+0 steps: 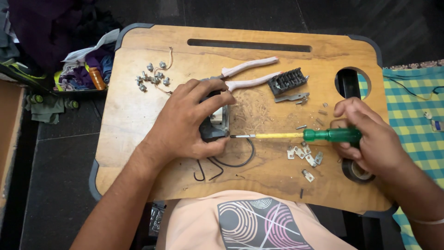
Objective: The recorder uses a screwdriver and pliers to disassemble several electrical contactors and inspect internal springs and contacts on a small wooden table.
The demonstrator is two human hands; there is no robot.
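My left hand (187,120) grips a small black electrical device (215,126) with a pale inner part, pressing it onto the wooden lap table (134,106). My right hand (370,136) holds a screwdriver (300,135) with a green handle and yellow shaft. It lies level, and its metal tip touches the device's right side. A black wire (231,163) curls out from under the device toward me.
Pliers with pale pink handles (247,74) lie behind the device. A black terminal block (287,81), several screws (151,76) and small metal clips (305,156) are scattered about. A tape roll (356,172) sits under my right wrist. A checked cloth (411,111) lies to the right.
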